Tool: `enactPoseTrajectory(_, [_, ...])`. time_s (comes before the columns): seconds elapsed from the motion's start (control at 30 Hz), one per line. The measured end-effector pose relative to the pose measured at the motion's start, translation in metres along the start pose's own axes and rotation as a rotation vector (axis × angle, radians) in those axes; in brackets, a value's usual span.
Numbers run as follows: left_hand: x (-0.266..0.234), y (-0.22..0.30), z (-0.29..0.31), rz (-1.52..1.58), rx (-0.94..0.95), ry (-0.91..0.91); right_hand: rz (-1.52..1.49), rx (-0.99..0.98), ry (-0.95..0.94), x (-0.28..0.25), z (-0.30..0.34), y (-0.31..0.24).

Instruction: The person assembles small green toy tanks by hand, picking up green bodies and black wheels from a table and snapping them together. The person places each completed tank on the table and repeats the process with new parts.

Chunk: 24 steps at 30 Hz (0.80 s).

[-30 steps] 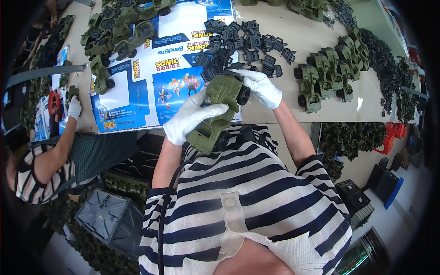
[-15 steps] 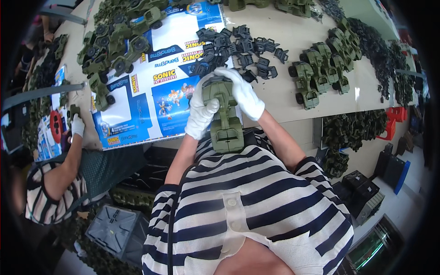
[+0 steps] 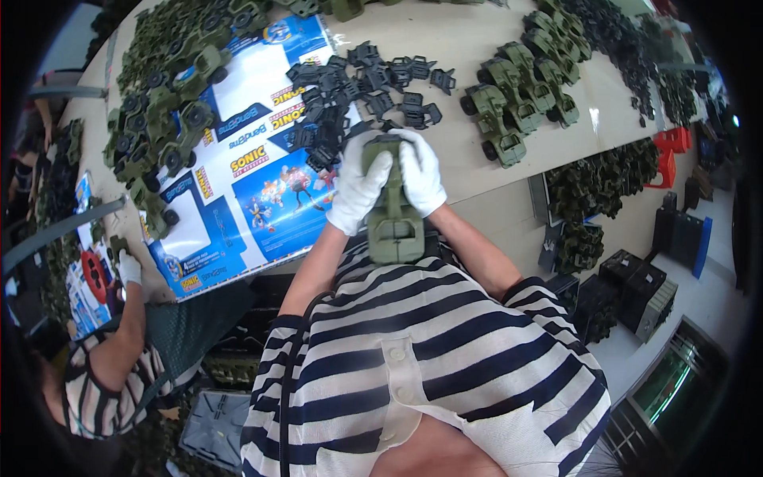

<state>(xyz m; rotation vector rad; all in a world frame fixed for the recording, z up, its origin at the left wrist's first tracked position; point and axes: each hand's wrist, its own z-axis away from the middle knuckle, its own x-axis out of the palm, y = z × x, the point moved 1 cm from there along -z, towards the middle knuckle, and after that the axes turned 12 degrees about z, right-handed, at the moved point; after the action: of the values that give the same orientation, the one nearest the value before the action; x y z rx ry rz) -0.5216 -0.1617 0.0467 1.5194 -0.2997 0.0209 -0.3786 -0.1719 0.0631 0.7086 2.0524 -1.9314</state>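
Both hands wear white gloves and are closed round an olive-green toy vehicle point(image 3: 396, 230) in front of my chest. My left hand point(image 3: 354, 189) grips its left side, with the thumb lying on top of the body. On the opposite side, my right hand point(image 3: 422, 176) wraps the far end, its thumb also on top. The vehicle's rear bed points toward me, and its far end is partly covered by my fingers. Just beyond my hands lies a pile of small black plastic parts point(image 3: 326, 107).
Printed blue-and-white sheets point(image 3: 286, 207) cover part of the table point(image 3: 461, 187). Green toy vehicles are heaped at the left point(image 3: 171, 111) and lined up at the right point(image 3: 497, 111). A co-worker's gloved hand point(image 3: 129, 269) is at far left. Black crates point(image 3: 632, 278) stand on the right.
My right hand has drawn in, bringing its thumb onto the top of the toy vehicle. The view has shifted, so the table contents appear further left. Both hands keep hold.
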Motion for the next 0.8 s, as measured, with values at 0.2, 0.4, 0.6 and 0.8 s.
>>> enactPoseTrajectory(0.2, [-0.001,-0.045,0.009,0.015,-0.129,0.08,0.309,0.075,-0.06,-0.082,-0.031,0.103])
enactPoseTrajectory(0.4, [-0.098,-0.016,0.024,-0.009,-0.328,0.414,0.58,-0.356,0.123,-0.095,-0.053,0.14])
enactPoseTrajectory(0.6, [-0.318,0.032,-0.013,-1.186,-0.049,0.861,0.684,-0.525,0.246,-0.075,-0.038,0.044])
enactPoseTrajectory(0.8, [-0.374,0.062,-0.056,-1.755,-0.225,0.202,0.589,-0.141,-0.173,-0.005,-0.026,0.045])
